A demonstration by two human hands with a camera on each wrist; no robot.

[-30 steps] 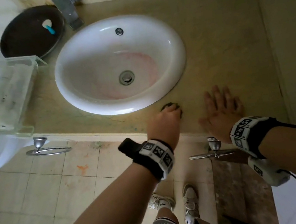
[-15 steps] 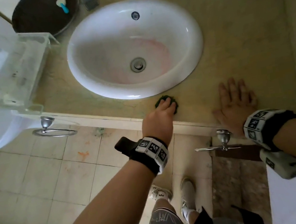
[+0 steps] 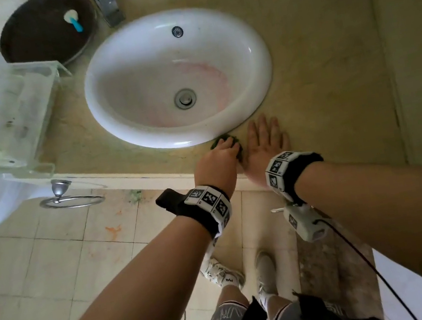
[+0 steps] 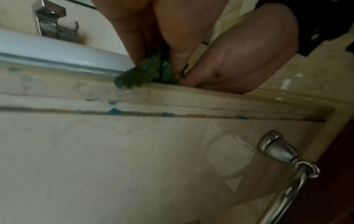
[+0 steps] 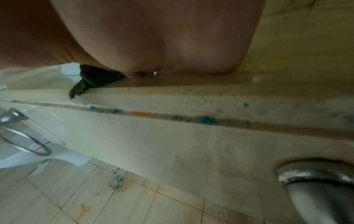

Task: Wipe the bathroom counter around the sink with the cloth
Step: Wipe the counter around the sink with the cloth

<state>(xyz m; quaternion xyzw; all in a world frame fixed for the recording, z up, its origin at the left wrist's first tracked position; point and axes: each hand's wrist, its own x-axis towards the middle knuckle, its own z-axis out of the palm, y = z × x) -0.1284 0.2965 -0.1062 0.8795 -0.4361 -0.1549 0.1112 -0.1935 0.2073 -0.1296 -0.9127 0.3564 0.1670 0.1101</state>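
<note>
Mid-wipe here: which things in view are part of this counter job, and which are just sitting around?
Part of the job:
- dark green cloth, in the grip of the left hand
- beige stone counter
- white oval sink
- right hand, flat on the counter beside the cloth

Just lying about:
- dark round pan holding a small white-and-blue item
- clear plastic shelf
- chrome towel ring

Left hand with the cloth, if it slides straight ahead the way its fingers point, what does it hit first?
Most likely the sink rim: the left hand presses the cloth on the counter just short of it.
</note>
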